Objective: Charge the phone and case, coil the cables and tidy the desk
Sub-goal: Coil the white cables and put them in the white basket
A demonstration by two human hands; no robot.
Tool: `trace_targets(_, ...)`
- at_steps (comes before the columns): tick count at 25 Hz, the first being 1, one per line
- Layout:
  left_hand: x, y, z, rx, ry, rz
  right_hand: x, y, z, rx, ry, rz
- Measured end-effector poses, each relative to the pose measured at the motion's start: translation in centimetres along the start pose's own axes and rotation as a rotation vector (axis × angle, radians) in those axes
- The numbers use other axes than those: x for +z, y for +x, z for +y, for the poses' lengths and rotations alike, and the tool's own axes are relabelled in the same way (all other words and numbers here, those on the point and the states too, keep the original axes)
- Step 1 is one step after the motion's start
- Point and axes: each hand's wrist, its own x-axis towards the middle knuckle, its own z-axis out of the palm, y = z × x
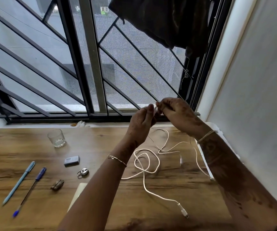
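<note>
A white cable [147, 161] lies in loose loops on the wooden desk [101, 147], its plug end [183, 212] near the front. A second, thinner white cable [172, 147] runs up from the desk to my hands, with a small connector [181, 160] lying beside it. My left hand [142, 124] and my right hand [176, 112] are raised together in front of the window sill, both pinching that thin cable between the fingertips. A pale flat thing [77, 194], perhaps the phone, is mostly hidden under my left forearm.
On the left of the desk lie a light blue pen [19, 182], a dark blue pen [30, 190], a glass [56, 137], a small grey box [71, 160], a padlock [83, 172] and a small metal figure [57, 184]. A white tray edge [206, 164] borders the right wall.
</note>
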Motion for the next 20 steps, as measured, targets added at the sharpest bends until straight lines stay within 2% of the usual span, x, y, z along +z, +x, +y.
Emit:
trace_targets(3, 0.5, -0.4, 1.3, -0.18, -0.348, -0.011, 1.2, 0.6, 1.2, 0.086, 0.106, 0.134)
trace_targets(5, 0.4, -0.5, 1.3, -0.249, -0.529, 0.011, 1.9, 0.5, 1.9, 0.12, 0.129, 0.159)
trace_targets(8, -0.2, -0.2, 1.2, -0.288, -0.863, 0.028, 2.9, -0.3, 3.0, 0.115, 0.058, 0.086)
trace_targets(11, -0.6, 0.8, 0.9, -0.286, -0.979, 0.087, 3.5, -1.9, 2.3, 0.099, -0.071, -0.079)
trace_targets(13, -0.6, 1.2, 0.2, -0.237, -0.84, 0.133, 3.2, -2.5, 1.1, 0.079, -0.182, -0.179)
trace_targets(15, -0.4, 0.9, -0.8, -0.145, -0.525, 0.123, 2.8, -2.8, 0.1, 0.043, -0.298, -0.249)
trace_targets(20, 0.1, -0.5, -1.9, -0.011, -0.002, -0.036, 0.9, -2.9, -1.4, -0.012, -0.326, -0.123)
